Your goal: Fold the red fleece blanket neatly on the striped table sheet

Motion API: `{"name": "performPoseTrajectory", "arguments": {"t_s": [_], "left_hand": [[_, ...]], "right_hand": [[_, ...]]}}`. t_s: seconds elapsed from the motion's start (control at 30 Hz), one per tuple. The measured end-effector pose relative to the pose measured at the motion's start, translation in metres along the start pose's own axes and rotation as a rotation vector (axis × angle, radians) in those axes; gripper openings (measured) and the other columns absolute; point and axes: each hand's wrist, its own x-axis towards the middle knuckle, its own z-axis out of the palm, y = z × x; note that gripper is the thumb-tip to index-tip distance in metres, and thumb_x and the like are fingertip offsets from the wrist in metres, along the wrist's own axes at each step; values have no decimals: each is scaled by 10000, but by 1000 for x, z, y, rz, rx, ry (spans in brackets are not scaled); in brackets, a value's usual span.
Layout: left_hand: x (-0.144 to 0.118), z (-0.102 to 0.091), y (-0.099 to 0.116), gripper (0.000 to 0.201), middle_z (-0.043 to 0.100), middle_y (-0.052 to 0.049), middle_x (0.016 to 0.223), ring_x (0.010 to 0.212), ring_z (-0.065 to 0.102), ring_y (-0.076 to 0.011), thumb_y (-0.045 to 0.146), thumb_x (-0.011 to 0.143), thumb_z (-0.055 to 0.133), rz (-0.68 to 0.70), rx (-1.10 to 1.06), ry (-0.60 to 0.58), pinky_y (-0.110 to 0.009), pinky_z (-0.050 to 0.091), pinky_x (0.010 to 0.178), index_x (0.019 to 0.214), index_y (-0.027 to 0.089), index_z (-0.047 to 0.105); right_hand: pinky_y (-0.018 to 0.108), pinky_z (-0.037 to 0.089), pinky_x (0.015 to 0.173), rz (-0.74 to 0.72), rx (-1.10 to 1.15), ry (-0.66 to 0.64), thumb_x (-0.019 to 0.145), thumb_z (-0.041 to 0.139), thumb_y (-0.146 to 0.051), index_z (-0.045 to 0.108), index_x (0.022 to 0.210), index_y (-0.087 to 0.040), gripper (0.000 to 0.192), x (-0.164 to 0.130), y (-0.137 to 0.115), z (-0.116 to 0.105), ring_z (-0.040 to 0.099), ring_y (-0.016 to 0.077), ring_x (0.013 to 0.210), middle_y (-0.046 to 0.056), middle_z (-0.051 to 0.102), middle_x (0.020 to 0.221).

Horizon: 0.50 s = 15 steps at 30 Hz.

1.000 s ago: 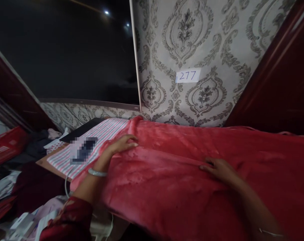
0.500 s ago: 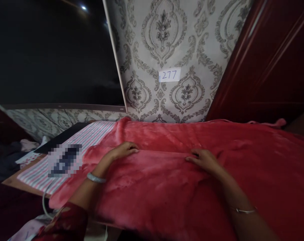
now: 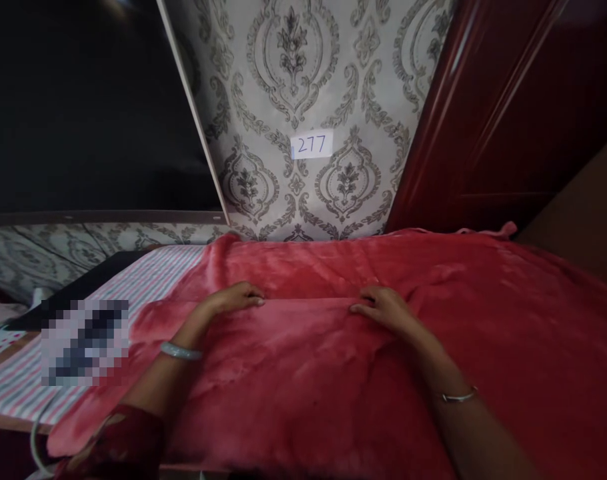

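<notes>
A red plush blanket [image 3: 283, 373] spreads over most of the surface before me, with one layer folded so that a straight edge runs across its middle. My left hand [image 3: 237, 297] grips the left part of that edge, thumb on the near side and fingers over the far side. Some way to the right, my right hand [image 3: 385, 308] pinches the same edge between thumb and fingers. The blanket between the two hands lies fairly flat, with soft wrinkles below and to the right.
To the left, a striped cloth [image 3: 148, 277] bears a dark pixelated object [image 3: 86, 343], and a pale cord [image 3: 36, 433] curves nearby. A large black screen [image 3: 93, 113] stands behind. A dark red wooden panel [image 3: 478, 133] rises at the right, beside patterned wallpaper with a "277" label [image 3: 312, 144].
My view has turned a little to the right, so the scene sits further left. Both hands keep their hold on the blanket edge, with little other visible movement.
</notes>
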Motion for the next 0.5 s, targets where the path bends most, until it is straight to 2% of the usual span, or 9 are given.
{"name": "performPoseTrajectory", "arguments": {"t_s": [0.1, 0.17, 0.3, 0.37, 0.5], "left_hand": [[2, 2, 5, 389, 560, -1, 660, 655, 515, -154, 544, 794, 568, -1, 22, 34, -247, 419, 617, 646, 185, 537], [-2, 1, 10, 365, 566, -10, 699, 679, 517, -163, 518, 857, 461, 5, 61, 157, -266, 430, 650, 677, 201, 496], [-16, -2, 16, 326, 643, -45, 785, 733, 601, -205, 448, 908, 331, -23, 296, 526, -311, 469, 726, 775, 220, 521], [-20, -2, 14, 317, 680, -57, 846, 779, 647, -226, 428, 898, 329, -67, 421, 617, -313, 477, 735, 825, 225, 562], [-23, 4, 12, 351, 674, -11, 714, 697, 641, -235, 466, 888, 339, -179, 535, 724, -304, 445, 628, 718, 264, 571]], "right_hand": [[264, 293, 597, -5, -12, 0, 834, 674, -399, 537, 650, -199, 304, 1, 1, 0, 497, 148, 632, -9, 574, 665], [265, 312, 616, -12, -21, -4, 841, 685, -378, 579, 692, -194, 260, 2, -1, 1, 520, 155, 663, 0, 601, 704], [277, 396, 708, -82, 1, -3, 861, 691, -308, 659, 865, -195, 117, 5, -8, 3, 579, 180, 784, 26, 650, 867], [291, 426, 760, -117, 1, 17, 868, 686, -264, 663, 900, -196, 79, 8, -11, 3, 590, 198, 857, 43, 655, 937], [314, 451, 810, -109, -32, 40, 858, 697, -198, 663, 890, -204, 48, 11, -13, -1, 591, 220, 913, 49, 665, 963]]}}
